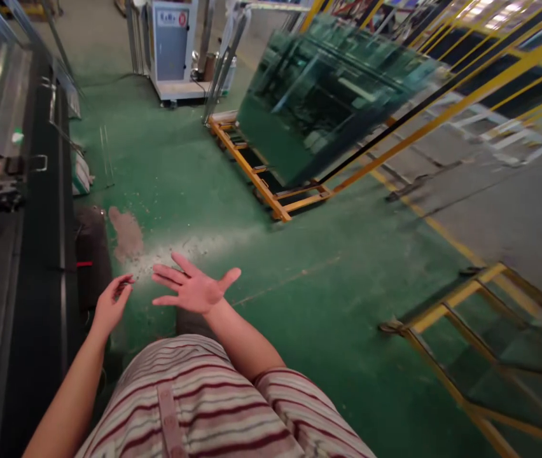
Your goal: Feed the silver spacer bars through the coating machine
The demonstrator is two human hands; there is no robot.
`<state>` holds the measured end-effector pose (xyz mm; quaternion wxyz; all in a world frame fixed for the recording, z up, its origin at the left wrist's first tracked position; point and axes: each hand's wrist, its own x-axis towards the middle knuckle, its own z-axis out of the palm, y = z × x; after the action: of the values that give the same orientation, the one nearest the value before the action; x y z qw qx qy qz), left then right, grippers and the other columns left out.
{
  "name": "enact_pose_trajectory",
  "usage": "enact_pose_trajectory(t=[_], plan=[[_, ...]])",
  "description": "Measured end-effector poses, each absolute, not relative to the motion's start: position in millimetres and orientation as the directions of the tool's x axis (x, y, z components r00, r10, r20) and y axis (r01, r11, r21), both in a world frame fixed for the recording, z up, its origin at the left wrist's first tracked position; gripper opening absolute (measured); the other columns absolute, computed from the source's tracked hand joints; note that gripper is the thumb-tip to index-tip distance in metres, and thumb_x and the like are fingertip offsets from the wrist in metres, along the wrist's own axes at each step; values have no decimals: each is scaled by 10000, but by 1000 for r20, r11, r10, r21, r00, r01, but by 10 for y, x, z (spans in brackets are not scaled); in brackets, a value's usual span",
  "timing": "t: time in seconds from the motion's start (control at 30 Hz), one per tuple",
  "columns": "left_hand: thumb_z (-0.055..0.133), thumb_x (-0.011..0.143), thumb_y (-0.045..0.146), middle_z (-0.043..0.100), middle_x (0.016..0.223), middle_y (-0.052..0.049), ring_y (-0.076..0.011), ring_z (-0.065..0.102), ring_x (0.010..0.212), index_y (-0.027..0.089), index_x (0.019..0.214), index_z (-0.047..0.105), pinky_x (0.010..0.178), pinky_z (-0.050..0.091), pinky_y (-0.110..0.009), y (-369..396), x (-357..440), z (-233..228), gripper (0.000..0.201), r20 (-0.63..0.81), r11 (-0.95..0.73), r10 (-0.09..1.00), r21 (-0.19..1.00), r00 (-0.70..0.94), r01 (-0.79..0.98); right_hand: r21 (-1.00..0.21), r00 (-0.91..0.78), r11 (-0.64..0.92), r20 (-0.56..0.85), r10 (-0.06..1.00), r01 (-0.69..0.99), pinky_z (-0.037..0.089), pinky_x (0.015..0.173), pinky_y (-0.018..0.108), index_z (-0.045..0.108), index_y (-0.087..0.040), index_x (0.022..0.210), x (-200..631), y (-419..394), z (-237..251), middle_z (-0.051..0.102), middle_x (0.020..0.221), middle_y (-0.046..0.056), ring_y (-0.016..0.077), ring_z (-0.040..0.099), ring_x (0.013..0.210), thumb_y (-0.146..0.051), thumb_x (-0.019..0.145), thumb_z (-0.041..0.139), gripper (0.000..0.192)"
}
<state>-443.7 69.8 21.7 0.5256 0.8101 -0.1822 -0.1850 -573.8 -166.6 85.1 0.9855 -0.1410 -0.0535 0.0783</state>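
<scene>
My right hand [189, 287] is held out over the green floor, palm up, with its fingers and thumb spread and nothing in it. To its left, my left hand [110, 306] is loosely curled beside the long dark machine [42, 235]. A small gap shows between its thumb and fingers, and I see no object in it. The two hands are apart from each other. Below them is my striped shirt [204, 401].
Glass sheets [319, 102] lean on a wheeled rack with an orange base [247, 165]. A yellow frame [471, 350] stands at the lower right. A grey cabinet [172, 48] is at the back. A dark rounded object [92, 245] lies against the machine, near a brownish floor patch [125, 232].
</scene>
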Motion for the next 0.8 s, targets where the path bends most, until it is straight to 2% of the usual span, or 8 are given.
enact_pose_trajectory(t=[0.07,0.23,0.37,0.53,0.6,0.67,0.73,0.8], plan=[[621,864,488,683,1177,-121,-241,653,1029,184,1234,626,962,504,-377,158,-3900,146,478,-58,-376,-474,916,878,-142,-288,978,948,113,174,-135,266,1096,715,372,-230,1514,-5150,-2167,753,279,1596,226,387,122,1519,-925,551,606,1210],[633,861,463,648,1213,-114,-243,616,1106,183,1150,657,972,499,-353,-965,-2645,304,403,36,-345,-263,930,964,-129,-270,960,956,215,178,-117,290,1097,698,409,-284,1496,-3551,-3375,813,187,1641,166,381,66,1525,-920,443,672,1258],[628,866,436,645,1204,-106,-230,621,1072,195,1155,660,941,502,-335,-1481,-1653,597,378,39,-344,-138,935,990,-85,-313,941,922,172,291,-228,293,1104,685,409,-304,1496,-2244,-3968,1012,170,1648,147,379,90,1520,-933,391,677,1299],[594,888,409,686,1148,-102,-221,637,1058,188,1113,677,943,485,-329,-1673,-401,565,326,-68,-364,-93,931,993,29,-438,870,826,169,463,-355,382,1089,588,493,-335,1450,-586,-4188,946,282,1617,128,366,234,1489,-919,407,696,1212],[585,889,420,701,1124,-108,-219,648,1046,169,1118,667,944,485,-331,-1667,152,438,350,-97,-333,-59,940,994,72,-593,817,694,102,567,-407,395,1090,550,536,-323,1421,95,-4175,752,361,1580,125,351,319,1456,-854,507,737,1077],[553,897,426,712,1100,-118,-211,660,1004,146,1132,650,925,493,-330,-1634,755,323,378,-130,-326,-38,939,991,111,-775,793,465,-75,605,-429,384,1105,523,610,-289,1347,771,-4138,497,485,1492,136,333,435,1385,-745,596,789,897],[517,902,408,720,1078,-130,-207,669,959,126,1132,641,885,506,-328,-1588,1398,276,384,-173,-342,-30,927,984,153,-888,828,170,-308,470,-427,376,1106,539,689,-248,1213,1426,-4107,253,615,1343,149,339,540,1277,-670,588,838,768],[512,893,378,728,1062,-132,-209,674,940,122,1114,650,853,513,-324,-1540,2053,318,365,-198,-345,-27,922,980,177,-899,863,-68,-435,258,-433,389,1079,583,723,-219,1094,2051,-4109,97,677,1223,160,370,586,1197,-668,514,867,747]])
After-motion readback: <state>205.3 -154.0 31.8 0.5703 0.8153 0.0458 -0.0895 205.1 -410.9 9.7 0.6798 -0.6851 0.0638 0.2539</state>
